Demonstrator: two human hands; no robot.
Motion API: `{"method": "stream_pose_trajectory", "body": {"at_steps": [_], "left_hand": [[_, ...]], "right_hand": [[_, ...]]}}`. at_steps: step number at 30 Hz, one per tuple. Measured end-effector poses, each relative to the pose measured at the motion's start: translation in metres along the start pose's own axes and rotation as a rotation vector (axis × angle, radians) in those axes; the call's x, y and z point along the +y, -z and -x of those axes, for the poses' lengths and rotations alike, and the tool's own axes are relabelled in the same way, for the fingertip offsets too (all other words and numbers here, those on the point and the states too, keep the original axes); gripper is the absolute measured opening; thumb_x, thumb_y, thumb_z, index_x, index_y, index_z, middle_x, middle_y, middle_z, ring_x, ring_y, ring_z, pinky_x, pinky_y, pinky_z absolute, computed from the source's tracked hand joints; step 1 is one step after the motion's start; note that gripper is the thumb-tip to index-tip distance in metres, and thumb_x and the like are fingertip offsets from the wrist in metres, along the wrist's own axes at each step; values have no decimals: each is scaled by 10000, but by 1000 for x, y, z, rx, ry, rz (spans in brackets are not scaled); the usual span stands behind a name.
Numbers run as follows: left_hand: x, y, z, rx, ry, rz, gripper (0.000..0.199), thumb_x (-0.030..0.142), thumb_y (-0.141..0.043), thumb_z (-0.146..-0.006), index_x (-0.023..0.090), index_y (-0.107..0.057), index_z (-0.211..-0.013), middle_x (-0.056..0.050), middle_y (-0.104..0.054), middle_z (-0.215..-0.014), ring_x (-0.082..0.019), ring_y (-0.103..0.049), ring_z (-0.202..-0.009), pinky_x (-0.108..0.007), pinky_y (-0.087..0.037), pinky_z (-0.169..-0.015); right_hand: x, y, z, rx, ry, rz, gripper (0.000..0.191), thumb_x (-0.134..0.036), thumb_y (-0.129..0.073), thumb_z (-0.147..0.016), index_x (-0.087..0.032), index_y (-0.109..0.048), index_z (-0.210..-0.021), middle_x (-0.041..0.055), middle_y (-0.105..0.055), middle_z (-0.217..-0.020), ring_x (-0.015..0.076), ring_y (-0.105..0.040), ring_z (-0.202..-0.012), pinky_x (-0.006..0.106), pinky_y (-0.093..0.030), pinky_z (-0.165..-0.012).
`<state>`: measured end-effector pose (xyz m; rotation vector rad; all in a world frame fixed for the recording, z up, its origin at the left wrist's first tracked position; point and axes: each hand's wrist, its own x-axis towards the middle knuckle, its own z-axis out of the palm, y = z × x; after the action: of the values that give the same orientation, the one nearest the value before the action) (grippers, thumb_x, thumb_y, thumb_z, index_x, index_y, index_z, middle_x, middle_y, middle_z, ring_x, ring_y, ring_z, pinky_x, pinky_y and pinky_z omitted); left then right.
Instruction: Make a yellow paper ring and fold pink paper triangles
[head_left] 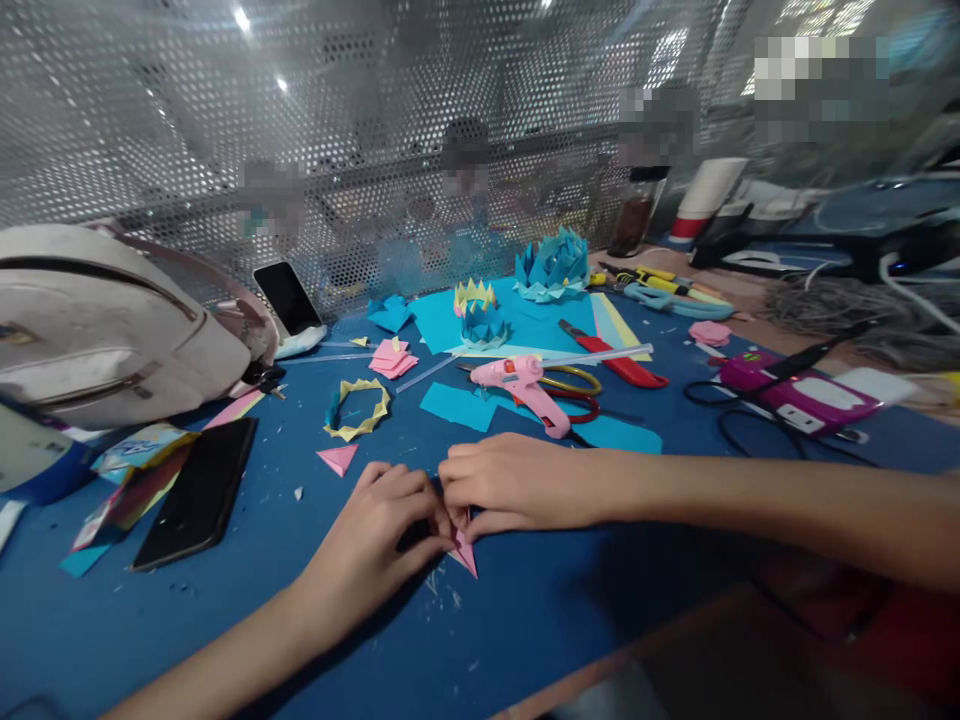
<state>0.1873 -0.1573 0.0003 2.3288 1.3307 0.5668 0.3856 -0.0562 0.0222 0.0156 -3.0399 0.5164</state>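
Both of my hands meet near the front middle of the blue table, over a small pink paper piece [465, 553] with a pointed tip. My left hand [394, 525] pinches its left side with thumb and fingers. From the right, my right hand [499, 485] presses fingers and thumb on its upper part, hiding most of it. Beyond my left hand lie a pink folded triangle [337, 459] and a yellow ring of folded paper [384, 400] with a blue part. A pink glue gun [529, 385] rests just behind my right hand.
A backpack [112, 320] and a black phone [199, 495] are on the left. Blue paper sheets [457, 405], a red cutter [630, 368], and folded blue models [553, 265] stand or lie farther back. At the right are a purple device [799, 390] and cables.
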Motion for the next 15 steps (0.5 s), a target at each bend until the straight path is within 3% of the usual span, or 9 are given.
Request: {"method": "stream_pose_trajectory", "body": {"at_steps": [6, 10, 15], "left_hand": [[0, -2, -2, 16, 38, -26, 130, 230, -746, -873, 213, -625, -830, 33, -658, -875, -163, -602, -865, -322, -354, -807], [-2, -6, -1, 77, 8, -76, 157, 269, -739, -879, 205, -597, -858, 15, -638, -894, -177, -570, -850, -321, -357, -776], [-2, -12, 3, 168, -107, -160, 149, 323, -617, -964, 206, -601, -874, -1, -630, -902, -184, -521, -823, -333, -333, -768]], "right_hand": [[-3, -3, 0, 27, -200, -192, 157, -288, -740, -881, -156, -656, -863, 5, -620, -896, 172, -600, -940, 249, -436, -750], [-3, -9, 2, 94, -306, -227, 214, -258, -800, -818, -164, -633, -913, 0, -599, -947, 163, -602, -883, 238, -414, -678], [1, -20, 7, 155, -254, -292, 162, -244, -788, -833, -172, -654, -890, -9, -609, -910, 140, -602, -858, 227, -427, -703]]}}
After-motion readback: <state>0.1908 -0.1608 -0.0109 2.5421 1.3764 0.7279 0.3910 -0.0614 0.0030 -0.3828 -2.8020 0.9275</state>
